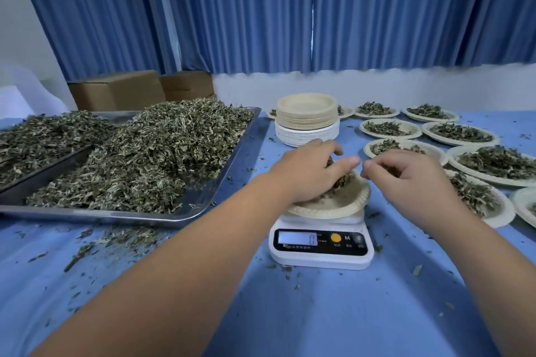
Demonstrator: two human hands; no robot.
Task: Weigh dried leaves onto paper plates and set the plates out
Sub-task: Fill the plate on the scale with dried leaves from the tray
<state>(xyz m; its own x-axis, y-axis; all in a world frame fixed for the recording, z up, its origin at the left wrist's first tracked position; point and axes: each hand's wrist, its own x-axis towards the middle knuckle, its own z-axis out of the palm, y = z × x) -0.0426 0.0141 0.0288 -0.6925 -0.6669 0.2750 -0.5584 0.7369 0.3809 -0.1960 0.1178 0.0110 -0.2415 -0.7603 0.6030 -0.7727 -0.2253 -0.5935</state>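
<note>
**WEIGHING STATION: SURFACE, ROOM, FINGER POSITIONS**

**Surface.** Table (pixel 319 313) under a blue cloth, strewn with leaf crumbs on all sides of the fingers.

**Room.** Pleated blue curtains (pixel 261 9) across the back, well beyond the fingertips. White wall strip (pixel 377 87) below them. Cardboard boxes (pixel 116 90) at the far left.

**Left of the fingers.** Metal tray (pixel 203 211), heaped with dried leaves (pixel 159 153). Second tray (pixel 43 165) at its left side, also loaded.

**Beyond the fingertips.** Stack of empty plates (pixel 307 119), tan on top of white, just past the left-hand fingers.

**Right of the fingers.** Filled plates (pixel 461 132) in rows, each carrying a portion of leaves. Nearest one partly hidden behind the right wrist.

**Under the fingers.** Paper plate (pixel 348 206) seated on the white scale (pixel 320 258). Display reading 0, on the near side of the fingers.

**Left hand** (pixel 307 174). Fingers curled downward, grasping a clump of leaves (pixel 339 182) inside the plate's bowl. Contact between clump and plate not determinable.

**Right hand** (pixel 406 174). Held over the plate's right rim. Thumb and forefinger tips pinched together, remaining fingers curled. Cannot tell whether anything sits in the pinch.

**Spacing.** Fingertips of both hands near each other above the plate, not touching.
</note>
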